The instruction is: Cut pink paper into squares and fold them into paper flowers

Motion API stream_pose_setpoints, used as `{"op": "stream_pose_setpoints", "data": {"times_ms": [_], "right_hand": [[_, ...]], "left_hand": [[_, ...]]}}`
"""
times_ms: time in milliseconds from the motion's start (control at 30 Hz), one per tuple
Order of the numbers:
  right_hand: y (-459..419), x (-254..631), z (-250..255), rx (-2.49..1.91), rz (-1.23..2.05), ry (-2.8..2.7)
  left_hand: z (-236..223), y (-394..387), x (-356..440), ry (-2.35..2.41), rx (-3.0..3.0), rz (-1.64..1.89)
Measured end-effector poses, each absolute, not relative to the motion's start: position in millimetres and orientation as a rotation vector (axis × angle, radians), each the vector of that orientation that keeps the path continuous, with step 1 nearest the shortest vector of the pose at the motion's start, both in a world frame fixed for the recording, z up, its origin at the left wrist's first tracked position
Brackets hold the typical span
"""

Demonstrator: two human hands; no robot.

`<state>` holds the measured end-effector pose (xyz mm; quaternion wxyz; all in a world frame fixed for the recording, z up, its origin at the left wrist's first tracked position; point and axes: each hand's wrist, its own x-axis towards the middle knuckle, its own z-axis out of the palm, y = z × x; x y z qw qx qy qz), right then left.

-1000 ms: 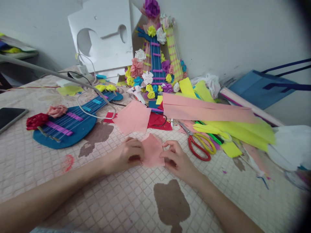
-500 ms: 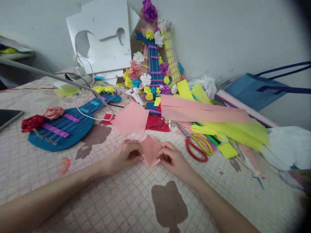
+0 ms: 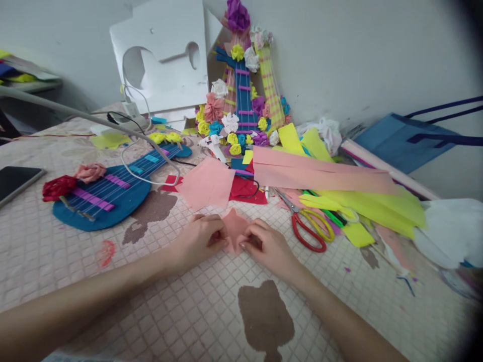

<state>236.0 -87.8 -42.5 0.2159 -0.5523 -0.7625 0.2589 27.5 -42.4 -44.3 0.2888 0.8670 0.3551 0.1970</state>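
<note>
A small piece of pink crepe paper (image 3: 234,227) is pinched between my two hands, just above the tablecloth. My left hand (image 3: 199,239) grips its left edge with thumb and fingers. On the opposite edge, my right hand (image 3: 267,246) holds it in the same kind of pinch. The paper is bunched between the fingertips, which hide its sides. Just beyond my hands lies a larger pink paper sheet (image 3: 207,183) with angled edges. To the right rest scissors (image 3: 307,226) with red and yellow handles.
A blue guitar-shaped craft (image 3: 101,201) with paper roses lies at left, near a phone (image 3: 18,182). Behind stand a glue gun (image 3: 213,147), flower-covered guitar crafts (image 3: 243,95) and a white cut-out board (image 3: 166,30). Pink strips (image 3: 320,171) and yellow paper (image 3: 392,208) spread out at right.
My hands have drawn closer together, and the small pink paper between them is more bunched. The whole view has shifted slightly, so things appear a little further right.
</note>
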Motion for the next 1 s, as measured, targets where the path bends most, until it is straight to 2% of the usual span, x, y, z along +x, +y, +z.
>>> {"op": "stream_pose_setpoints", "data": {"times_ms": [267, 400, 700, 1000], "right_hand": [[-90.5, 255.7, -29.3, -1.216, 1.0, -2.239], [-87.8, 260.7, -32.6, -1.202, 1.079, -2.179], [-93.3, 237.8, -46.3, -1.466, 0.747, -2.059], [-95.6, 227.9, -51.4, -1.533, 0.636, -2.019]], "left_hand": [[-40.5, -38.2, 12.1, 0.665, 2.29, 0.408], [-42.4, -36.2, 11.1, 0.698, 2.248, 0.431], [-52.8, -38.8, 21.8, 0.84, 2.295, 0.545], [-45.1, -48.9, 35.9, 1.078, 2.272, 0.497]]}}
